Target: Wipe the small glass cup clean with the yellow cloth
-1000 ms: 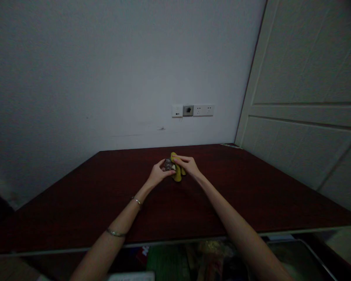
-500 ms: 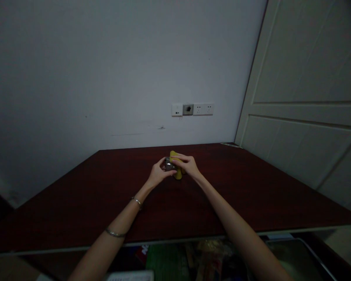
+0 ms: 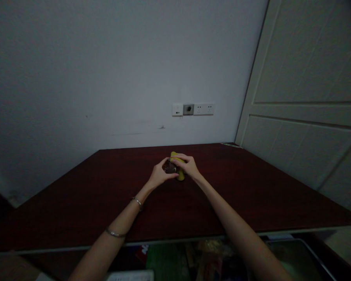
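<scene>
Both my arms reach out over a dark red table (image 3: 76,207). My left hand (image 3: 158,175) is closed round a small dark shiny object (image 3: 170,168) that I cannot name. My right hand (image 3: 188,167) presses a yellow cloth (image 3: 180,174) against that object, fingers curled over it. The two hands touch each other just above the table's middle. Two thin bracelets sit on my left forearm.
A white wall with a row of sockets (image 3: 193,109) stands behind the table. A pale panelled door (image 3: 304,109) closes off the right side. Below the table's near edge lie mixed items and a metal tray (image 3: 295,257).
The yellow cloth has shifted slightly over the object, and the object looks darker and turned a little. Both hands stay in nearly the same place.
</scene>
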{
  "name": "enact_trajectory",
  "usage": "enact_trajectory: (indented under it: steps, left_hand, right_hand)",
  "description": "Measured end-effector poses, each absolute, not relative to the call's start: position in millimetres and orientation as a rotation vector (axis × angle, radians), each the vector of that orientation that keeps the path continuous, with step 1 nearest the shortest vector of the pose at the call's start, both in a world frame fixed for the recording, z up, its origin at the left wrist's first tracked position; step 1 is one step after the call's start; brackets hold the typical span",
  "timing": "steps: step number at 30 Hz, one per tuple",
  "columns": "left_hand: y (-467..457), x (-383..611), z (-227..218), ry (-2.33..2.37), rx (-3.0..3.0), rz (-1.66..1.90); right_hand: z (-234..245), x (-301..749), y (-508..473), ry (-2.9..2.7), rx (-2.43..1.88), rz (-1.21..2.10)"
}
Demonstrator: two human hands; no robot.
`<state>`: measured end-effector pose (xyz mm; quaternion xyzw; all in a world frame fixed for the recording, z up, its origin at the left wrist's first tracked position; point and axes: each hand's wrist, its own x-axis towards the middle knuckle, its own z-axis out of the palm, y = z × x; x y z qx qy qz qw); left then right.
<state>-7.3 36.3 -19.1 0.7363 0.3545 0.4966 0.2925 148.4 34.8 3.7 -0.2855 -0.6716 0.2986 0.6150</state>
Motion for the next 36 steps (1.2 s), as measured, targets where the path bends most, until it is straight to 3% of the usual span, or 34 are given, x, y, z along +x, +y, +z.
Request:
enact_trajectory:
  steps: [4,13,36]
  left_hand:
    - [35.3,-7.8,-17.1,0.988,2.008,1.339]
    - [29.1,-4.6,-16.1,0.920,2.139,1.266]
    - [33.5,-0.9,-11.8,0.890,1.705,1.320]
  right_hand:
    - [2.8,146.8,31.3,-1.657,-0.597,0.575]
    - [-0.7,147.9,41.7,-1.526,-0.743,0.651]
    - [7.1,141.9,23.1,-1.689,-0.603,0.610]
